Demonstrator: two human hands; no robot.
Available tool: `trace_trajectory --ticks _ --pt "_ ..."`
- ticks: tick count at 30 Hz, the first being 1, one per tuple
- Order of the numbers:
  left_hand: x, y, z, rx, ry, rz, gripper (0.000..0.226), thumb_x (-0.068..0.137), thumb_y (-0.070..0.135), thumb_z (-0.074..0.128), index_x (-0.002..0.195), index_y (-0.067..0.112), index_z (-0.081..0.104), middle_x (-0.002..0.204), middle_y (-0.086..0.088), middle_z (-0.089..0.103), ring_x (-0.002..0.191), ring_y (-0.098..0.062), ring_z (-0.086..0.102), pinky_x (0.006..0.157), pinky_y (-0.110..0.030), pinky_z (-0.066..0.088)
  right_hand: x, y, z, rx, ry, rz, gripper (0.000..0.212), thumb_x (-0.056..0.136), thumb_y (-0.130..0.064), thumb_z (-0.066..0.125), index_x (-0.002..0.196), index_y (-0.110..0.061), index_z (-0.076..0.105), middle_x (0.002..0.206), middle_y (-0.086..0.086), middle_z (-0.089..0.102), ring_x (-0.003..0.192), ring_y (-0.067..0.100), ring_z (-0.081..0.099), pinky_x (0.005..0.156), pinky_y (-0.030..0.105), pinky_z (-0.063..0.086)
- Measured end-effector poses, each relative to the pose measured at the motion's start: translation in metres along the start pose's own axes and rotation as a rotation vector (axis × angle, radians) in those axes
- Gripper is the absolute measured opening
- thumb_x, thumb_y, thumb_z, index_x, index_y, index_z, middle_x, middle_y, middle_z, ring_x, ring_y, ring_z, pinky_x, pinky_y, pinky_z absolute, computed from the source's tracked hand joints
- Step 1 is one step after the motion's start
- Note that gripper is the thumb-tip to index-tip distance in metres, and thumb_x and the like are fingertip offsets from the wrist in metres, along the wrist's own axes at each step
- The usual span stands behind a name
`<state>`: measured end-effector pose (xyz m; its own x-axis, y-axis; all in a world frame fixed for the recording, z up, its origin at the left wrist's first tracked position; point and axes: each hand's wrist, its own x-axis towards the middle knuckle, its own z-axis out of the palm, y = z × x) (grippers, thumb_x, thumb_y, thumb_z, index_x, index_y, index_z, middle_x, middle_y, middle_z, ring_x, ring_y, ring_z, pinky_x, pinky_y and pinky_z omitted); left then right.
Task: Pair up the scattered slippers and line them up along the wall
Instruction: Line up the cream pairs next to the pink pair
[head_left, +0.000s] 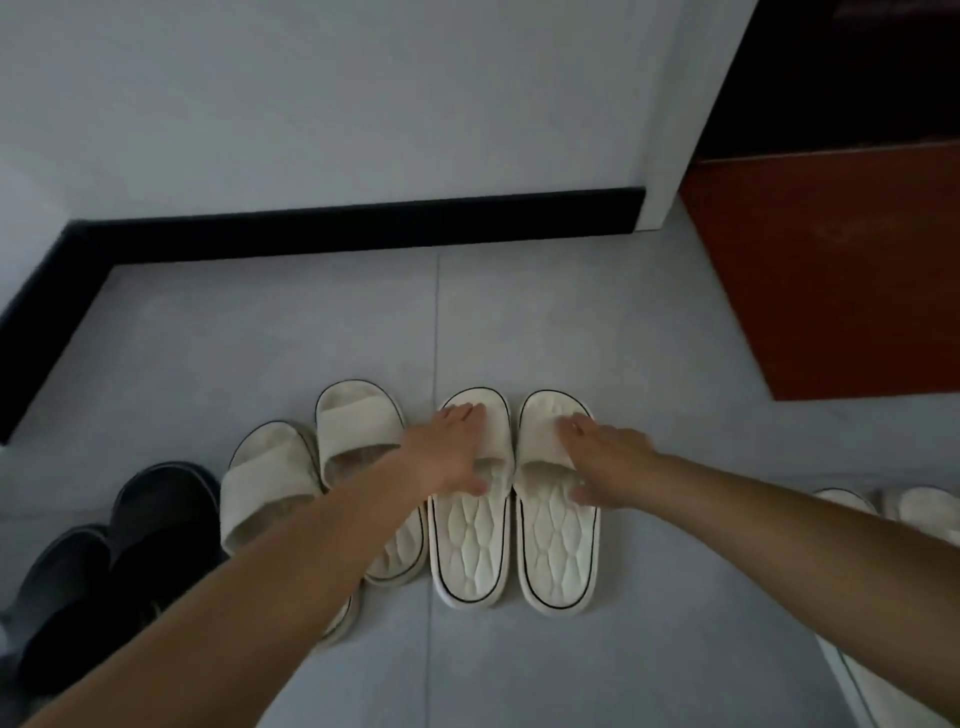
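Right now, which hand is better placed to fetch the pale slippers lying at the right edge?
The right hand, probably. It rests on the right white slipper, on the side nearest those pale slippers. The left hand lies on the left white slipper and would have to cross over.

Floor (597, 322): pale grey tiles, matte, with thin grout lines; one line runs straight from the wall toward the camera, another crosses it low in the view. Wall (337, 93): plain white, unmarked, meeting a second white wall at a corner on the left. Black skirting board (363, 221) along the base of both walls, turning at that corner. At right the wall ends in a white edge or post (675, 156). Beyond it, a reddish-brown wooden cabinet (841, 280), its upper part dark. Light dim, even, cool; no window in view.
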<state>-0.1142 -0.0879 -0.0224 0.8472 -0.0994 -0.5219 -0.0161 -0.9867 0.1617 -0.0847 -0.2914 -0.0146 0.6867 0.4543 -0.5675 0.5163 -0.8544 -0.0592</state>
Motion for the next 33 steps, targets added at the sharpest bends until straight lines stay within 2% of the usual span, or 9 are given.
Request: trace_trajectory --ticks 2,4,7,10,13,18,23,31,33 --pt "0.008 0.005 0.007 -0.042 0.034 0.025 0.080 0.072 0.039 0.070 0.137 0.014 0.029 0.141 -0.006 0.037 0.134 -0.026 0.032 0.098 -0.044 0.041 0.008 -0.005 0.002 0.072 -0.016 0.091 0.096 0.081 -0.036 0.065 0.149 -0.016 0.000 0.157 0.007 0.011 0.131 0.030 0.042 0.098 0.041 0.043" --pt "0.010 0.010 0.011 -0.047 0.093 0.010 0.071 0.071 0.042 0.069 0.128 0.016 0.037 0.130 -0.005 0.043 0.126 -0.027 0.037 0.092 -0.043 0.041 0.010 -0.006 0.004 0.123 0.009 0.126 0.094 0.081 -0.031 0.066 0.148 -0.017 0.003 0.155 0.007 0.017 0.127 0.031 0.047 0.096 0.040 0.044" --pt "0.006 0.018 0.014 -0.062 0.052 -0.001 0.073 0.066 0.052 0.071 0.124 0.018 0.040 0.129 -0.006 0.042 0.125 -0.028 0.035 0.092 -0.046 0.040 0.000 -0.001 0.006 0.146 0.032 0.104 0.085 0.075 -0.036 0.072 0.141 -0.017 0.022 0.137 0.007 0.037 0.115 0.032 0.054 0.085 0.038 0.045" --pt "-0.010 0.039 0.024 -0.058 -0.005 0.047 0.077 0.063 0.056 0.071 0.122 0.020 0.039 0.130 -0.007 0.040 0.124 -0.029 0.034 0.089 -0.046 0.040 -0.028 0.012 0.011 0.112 0.000 0.053 0.077 0.068 -0.041 0.074 0.130 -0.020 0.033 0.125 0.003 0.040 0.102 0.028 0.057 0.071 0.033 0.042" --pt "-0.030 0.077 0.039 -0.023 -0.037 0.138 0.080 0.061 0.059 0.071 0.122 0.018 0.039 0.128 -0.008 0.039 0.123 -0.031 0.035 0.088 -0.045 0.041 -0.070 0.029 0.019 0.071 -0.006 0.022 0.075 0.064 -0.047 0.068 0.126 -0.024 0.033 0.121 0.001 0.038 0.098 0.026 0.057 0.066 0.030 0.036" --pt "-0.053 0.141 0.058 -0.056 -0.112 0.193 0.081 0.060 0.062 0.068 0.121 0.018 0.038 0.125 -0.006 0.039 0.122 -0.029 0.035 0.084 -0.040 0.042 -0.133 0.070 0.041 0.059 -0.064 0.039 0.069 0.066 -0.035 0.068 0.124 -0.022 0.034 0.123 0.001 0.036 0.099 0.028 0.058 0.069 0.032 0.041" --pt "-0.044 0.176 0.061 -0.023 -0.089 0.209 0.081 0.059 0.065 0.067 0.119 0.018 0.038 0.122 -0.005 0.041 0.119 -0.029 0.037 0.081 -0.039 0.043 -0.147 0.107 0.066 0.093 -0.066 0.034 0.072 0.069 -0.030 0.067 0.130 -0.024 0.030 0.128 0.000 0.033 0.102 0.027 0.057 0.076 0.034 0.046" --pt "-0.027 0.191 0.067 0.074 -0.098 0.182 0.079 0.058 0.061 0.070 0.117 0.020 0.038 0.118 -0.003 0.039 0.114 -0.026 0.036 0.072 -0.037 0.041 -0.141 0.136 0.102 0.206 0.038 0.036 0.075 0.067 -0.033 0.068 0.131 -0.031 0.028 0.131 -0.006 0.032 0.109 0.021 0.055 0.080 0.033 0.046" --pt "-0.025 0.186 0.069 0.078 -0.118 0.159 0.081 0.057 0.063 0.068 0.119 0.022 0.038 0.121 -0.003 0.038 0.114 -0.025 0.034 0.075 -0.037 0.043 -0.141 0.137 0.106 0.225 0.058 0.042 0.072 0.067 -0.031 0.067 0.129 -0.030 0.029 0.130 -0.006 0.033 0.108 0.021 0.056 0.079 0.033 0.046"
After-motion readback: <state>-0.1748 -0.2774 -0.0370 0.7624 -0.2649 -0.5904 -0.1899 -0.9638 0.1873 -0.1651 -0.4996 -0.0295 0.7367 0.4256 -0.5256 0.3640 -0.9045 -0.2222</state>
